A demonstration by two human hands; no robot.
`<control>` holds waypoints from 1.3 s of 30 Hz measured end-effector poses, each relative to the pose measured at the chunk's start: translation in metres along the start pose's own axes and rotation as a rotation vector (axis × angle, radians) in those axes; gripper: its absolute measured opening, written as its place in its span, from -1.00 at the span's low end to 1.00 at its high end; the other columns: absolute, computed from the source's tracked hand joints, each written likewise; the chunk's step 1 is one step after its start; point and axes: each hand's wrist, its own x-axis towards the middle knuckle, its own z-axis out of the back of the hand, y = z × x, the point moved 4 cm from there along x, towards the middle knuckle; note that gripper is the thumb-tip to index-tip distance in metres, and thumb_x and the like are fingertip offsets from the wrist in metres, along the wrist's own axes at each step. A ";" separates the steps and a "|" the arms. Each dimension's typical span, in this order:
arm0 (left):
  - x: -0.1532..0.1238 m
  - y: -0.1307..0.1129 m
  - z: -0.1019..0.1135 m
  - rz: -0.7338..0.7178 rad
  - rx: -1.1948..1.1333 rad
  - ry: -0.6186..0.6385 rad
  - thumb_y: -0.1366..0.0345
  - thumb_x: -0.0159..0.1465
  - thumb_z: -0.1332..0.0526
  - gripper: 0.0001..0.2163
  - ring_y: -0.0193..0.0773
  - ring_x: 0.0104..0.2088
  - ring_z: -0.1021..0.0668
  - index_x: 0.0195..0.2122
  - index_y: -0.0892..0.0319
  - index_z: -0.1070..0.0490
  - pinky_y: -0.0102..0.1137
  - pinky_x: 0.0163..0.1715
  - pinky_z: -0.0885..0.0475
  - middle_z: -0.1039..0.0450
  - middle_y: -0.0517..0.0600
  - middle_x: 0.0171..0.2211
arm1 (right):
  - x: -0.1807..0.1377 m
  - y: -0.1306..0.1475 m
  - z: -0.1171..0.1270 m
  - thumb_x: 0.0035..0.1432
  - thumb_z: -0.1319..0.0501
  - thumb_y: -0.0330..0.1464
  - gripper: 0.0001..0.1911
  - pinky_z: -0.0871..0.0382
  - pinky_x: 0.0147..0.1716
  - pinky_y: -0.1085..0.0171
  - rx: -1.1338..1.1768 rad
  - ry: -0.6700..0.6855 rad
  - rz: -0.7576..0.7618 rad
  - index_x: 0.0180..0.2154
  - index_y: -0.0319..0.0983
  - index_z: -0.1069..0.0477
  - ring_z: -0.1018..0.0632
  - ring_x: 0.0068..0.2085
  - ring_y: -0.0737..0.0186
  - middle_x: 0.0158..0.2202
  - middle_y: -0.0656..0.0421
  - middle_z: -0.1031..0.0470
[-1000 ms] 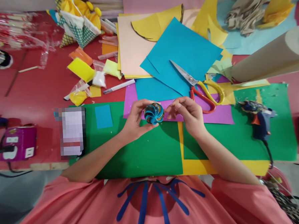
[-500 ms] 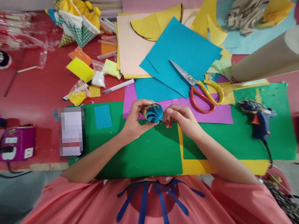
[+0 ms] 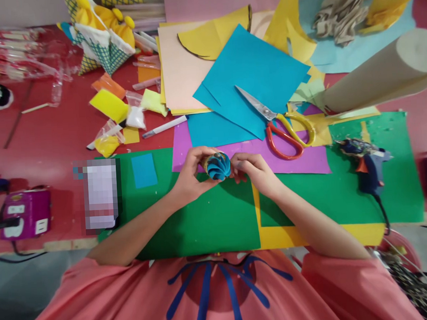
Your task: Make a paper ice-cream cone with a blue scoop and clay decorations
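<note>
Held near the middle of the view, above the green sheet [image 3: 199, 227], in the curled fingers and thumb of the left hand [image 3: 187, 178]: a swirled paper rosette [image 3: 219, 167], tilted with open face toward the camera. Just beside the rosette at 3 o'clock, with thumb and forefinger drawn close together: the right hand [image 3: 253, 172]. Cannot tell whether pinching something small there, or whether touching the rim.

Already formed, as far as visible: a full whorl of blue leaves curving out from one centre, backed by gold patterning along the outer side. Judging by the even spiral, well advanced in shaping. Cannot tell whether glued or only pressed together, nor how much fine adjusting is left at the rim under the right fingertips.

Lying loose at 9 o'clock from the rosette, not worked into anything: a small blue paper square [image 3: 144, 171]. At 3 o'clock, well apart and out of both hands: a blue hot glue gun [image 3: 375, 168]. At 2 o'clock, also out of hand, with handles partly over the purple sheet [image 3: 306, 162]: red-and-yellow-handled scissors [image 3: 270, 114]. At 1 o'clock, beneath the scissor blades: larger blue sheets [image 3: 230, 68]. At 10 o'clock: a white marker pen [image 3: 167, 126].
</note>
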 end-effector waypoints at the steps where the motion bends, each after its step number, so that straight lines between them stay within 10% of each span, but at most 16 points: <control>1: 0.001 -0.001 0.000 -0.005 -0.011 0.000 0.35 0.07 -0.44 -0.45 -0.26 -0.03 -0.54 0.03 0.00 -0.23 -0.40 -0.14 -0.50 -0.38 0.01 -0.02 | 0.000 0.002 0.002 0.11 -0.10 -0.37 -0.85 -0.26 -0.53 0.38 -0.007 -0.029 0.030 -0.48 -0.25 -0.34 -0.40 -0.55 0.42 -0.55 0.26 -0.38; 15: 0.002 -0.010 0.008 -0.026 0.274 -0.132 0.17 0.11 -0.41 -0.48 -0.41 -0.35 -0.50 -0.02 0.03 -0.14 -0.45 -0.31 -0.48 -0.31 -0.10 -0.23 | -0.003 0.002 0.024 0.01 -0.33 -0.43 -0.89 -0.36 -0.34 0.27 -0.172 -0.216 0.178 -0.48 -0.22 -0.40 -0.49 -0.33 0.29 -0.39 0.18 -0.50; 28: -0.001 -0.004 0.009 -0.185 0.431 -0.006 0.31 0.22 -0.24 -0.47 -0.11 0.09 -0.42 0.18 0.03 -0.09 -0.14 0.09 -0.40 -0.30 0.11 0.02 | -0.001 -0.006 0.025 -0.07 -0.32 -0.43 -0.85 -0.30 -0.38 0.27 -0.218 -0.216 0.083 -0.52 -0.23 -0.34 -0.43 -0.41 0.32 -0.48 0.22 -0.44; 39: -0.004 0.004 0.007 -0.050 0.553 -0.022 0.44 0.06 -0.32 -0.52 -0.15 -0.10 -0.56 0.00 0.10 -0.22 -0.26 -0.13 -0.49 -0.45 0.05 -0.08 | 0.001 0.001 0.028 -0.17 -0.43 -0.38 -0.74 -0.29 -0.48 0.32 -0.115 -0.267 0.075 -0.60 -0.24 -0.34 -0.42 -0.49 0.37 -0.57 0.26 -0.41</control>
